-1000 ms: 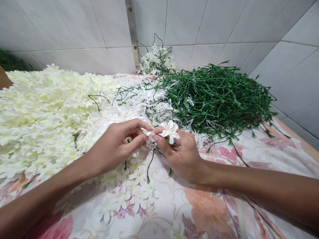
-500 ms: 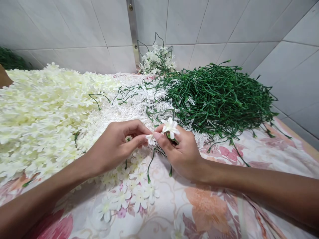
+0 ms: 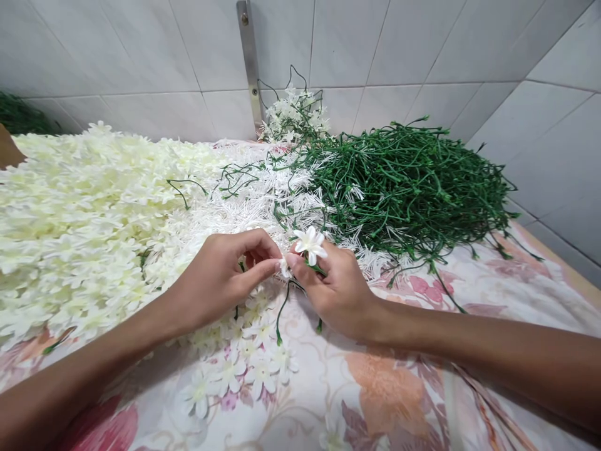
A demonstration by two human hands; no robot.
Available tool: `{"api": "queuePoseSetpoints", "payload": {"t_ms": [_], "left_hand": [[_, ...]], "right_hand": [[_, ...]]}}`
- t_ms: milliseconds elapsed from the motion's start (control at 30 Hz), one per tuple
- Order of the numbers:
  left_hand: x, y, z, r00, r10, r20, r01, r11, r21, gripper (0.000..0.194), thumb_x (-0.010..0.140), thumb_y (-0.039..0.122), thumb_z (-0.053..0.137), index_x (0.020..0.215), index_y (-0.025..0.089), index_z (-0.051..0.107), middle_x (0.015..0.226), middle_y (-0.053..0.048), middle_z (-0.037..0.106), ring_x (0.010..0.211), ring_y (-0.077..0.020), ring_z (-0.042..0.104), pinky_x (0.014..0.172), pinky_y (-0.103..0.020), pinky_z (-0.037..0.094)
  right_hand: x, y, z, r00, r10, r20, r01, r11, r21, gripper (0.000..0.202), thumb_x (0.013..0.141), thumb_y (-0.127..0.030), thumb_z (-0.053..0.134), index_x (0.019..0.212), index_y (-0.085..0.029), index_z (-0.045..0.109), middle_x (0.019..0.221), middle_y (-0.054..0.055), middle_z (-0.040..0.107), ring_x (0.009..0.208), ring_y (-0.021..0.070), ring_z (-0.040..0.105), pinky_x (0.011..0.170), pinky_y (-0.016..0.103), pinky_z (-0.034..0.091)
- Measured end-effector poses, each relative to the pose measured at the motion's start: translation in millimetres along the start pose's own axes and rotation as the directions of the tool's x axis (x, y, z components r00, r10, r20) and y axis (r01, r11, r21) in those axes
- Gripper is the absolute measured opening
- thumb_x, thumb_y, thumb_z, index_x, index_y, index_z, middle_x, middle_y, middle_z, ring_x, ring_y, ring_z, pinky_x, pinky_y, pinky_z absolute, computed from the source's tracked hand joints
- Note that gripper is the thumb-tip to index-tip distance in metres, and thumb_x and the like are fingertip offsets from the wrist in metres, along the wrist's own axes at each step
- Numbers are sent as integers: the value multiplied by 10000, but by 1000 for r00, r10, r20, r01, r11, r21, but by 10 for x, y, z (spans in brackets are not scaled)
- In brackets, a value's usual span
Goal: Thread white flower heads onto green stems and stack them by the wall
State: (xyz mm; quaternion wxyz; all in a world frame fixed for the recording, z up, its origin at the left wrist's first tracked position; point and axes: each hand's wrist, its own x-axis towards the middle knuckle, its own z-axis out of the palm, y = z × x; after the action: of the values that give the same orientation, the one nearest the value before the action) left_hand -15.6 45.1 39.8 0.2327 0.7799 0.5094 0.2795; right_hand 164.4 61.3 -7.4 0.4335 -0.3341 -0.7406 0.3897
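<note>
Left fingers [image 3: 267,268] and right fingers [image 3: 300,266] pinched on small white blossom [image 3: 285,267], its base hidden

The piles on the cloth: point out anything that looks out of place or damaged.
One short green stem lies alone by the front left edge of the cream blossoms, and a bent stem rests farther back; both look like strays, being apart from the green heap on the right. I see no clear damage.
</note>
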Motion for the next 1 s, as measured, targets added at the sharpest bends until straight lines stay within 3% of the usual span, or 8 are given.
{"api": "queuePoseSetpoints", "payload": {"t_ms": [67,133,233,300,467,633,833,1000], "left_hand": [[-15,-2,5,999,27,-26,-26,999,21,105,864,251,593,789,192,638,705,6,643,619,-123,561,562,-221,423],[-41,-7,18,998,57,-37,-58,998,-8,111,871,279,598,947,214,646,921,-29,677,809,-164,611,702,-260,472],[-87,-20,70,998,58,0,-58,992,-108,375,865,362,631,1220,271,557,1200,-51,632,1050,-216,597,883,-321,475],[-102,-27,124,1000,29,9,-27,988,-151,406,857,372,651,1236,268,552,1154,-50,665,1006,-214,626,866,-321,495],[-57,-19,195,995,-73,-71,43,931,-362,154,879,301,633,994,208,676,897,-34,721,811,-165,676,718,-257,540],[-29,-1,188,986,-158,-54,107,845,-524,49,848,223,666,870,180,657,833,-8,699,734,-112,654,646,-186,534],[-57,2,212,964,-205,-167,90,847,-524,124,818,220,684,910,179,612,875,-16,667,815,-131,652,719,-208,550],[-54,-13,204,961,-197,-196,76,865,-497,117,830,222,657,922,187,595,905,-19,658,855,-137,649,764,-219,544]], "right_hand": [[5,7,1,1000,-12,0,12,1000,-20,98,825,-159,505,760,-204,448,592,-63,444,514,90,387,489,239,303],[6,10,1,1000,-20,-12,20,999,-36,63,824,-156,502,794,-199,466,624,-42,497,538,104,435,510,248,338],[1,15,1,1000,-23,-12,23,999,-30,65,817,-141,506,859,-190,496,686,-12,562,587,125,507,547,259,390],[-4,18,4,1000,-21,-2,21,1000,-16,77,811,-133,514,854,-194,495,693,-10,565,605,131,526,556,258,404],[-8,17,8,999,-12,-40,10,999,-40,32,829,-167,505,823,-195,490,632,-32,510,554,118,468,516,253,355],[-4,-13,-20,999,28,-39,-30,998,-51,56,844,-172,488,834,-164,542,607,-45,458,527,106,397,515,261,321],[-1,2,-14,1000,13,-17,-14,999,-32,35,851,-178,498,847,-176,533,620,-45,475,534,103,407,512,249,319],[3,11,-9,1000,-17,-9,17,998,-56,91,834,-166,518,765,-199,467,626,-46,464,548,101,416,499,237,313]]}}
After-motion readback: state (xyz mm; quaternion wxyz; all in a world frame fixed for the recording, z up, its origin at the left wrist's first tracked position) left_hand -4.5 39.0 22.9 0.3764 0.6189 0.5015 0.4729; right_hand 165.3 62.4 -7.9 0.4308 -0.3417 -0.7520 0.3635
